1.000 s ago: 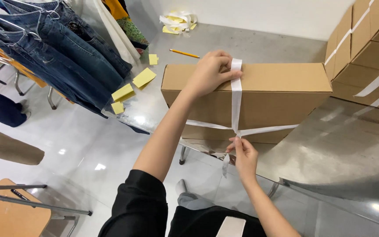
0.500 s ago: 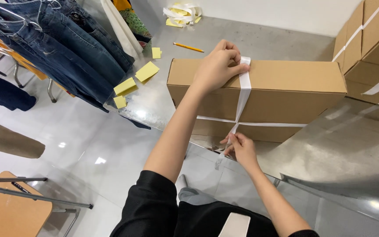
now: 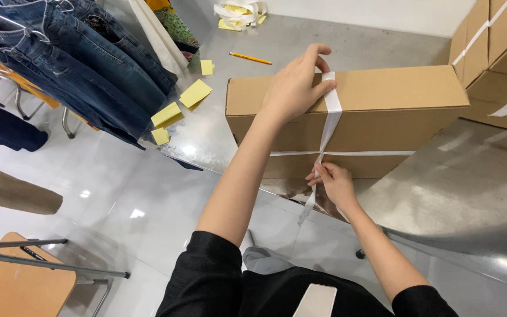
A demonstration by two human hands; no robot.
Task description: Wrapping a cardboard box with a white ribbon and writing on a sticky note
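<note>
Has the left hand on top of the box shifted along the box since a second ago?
No. The left hand still presses the white strap on the cardboard box top, same spot beside the strap.

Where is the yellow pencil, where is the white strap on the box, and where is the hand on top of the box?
yellow pencil (image 3: 250,58), head view, middle of its shaft.
white strap (image 3: 331,101), head view, the band crossing the box's top edge.
left hand (image 3: 293,88), head view, back of the hand pressing on the cardboard box (image 3: 400,88), its top face.

Left hand lies flat, right hand pinches below.
</note>
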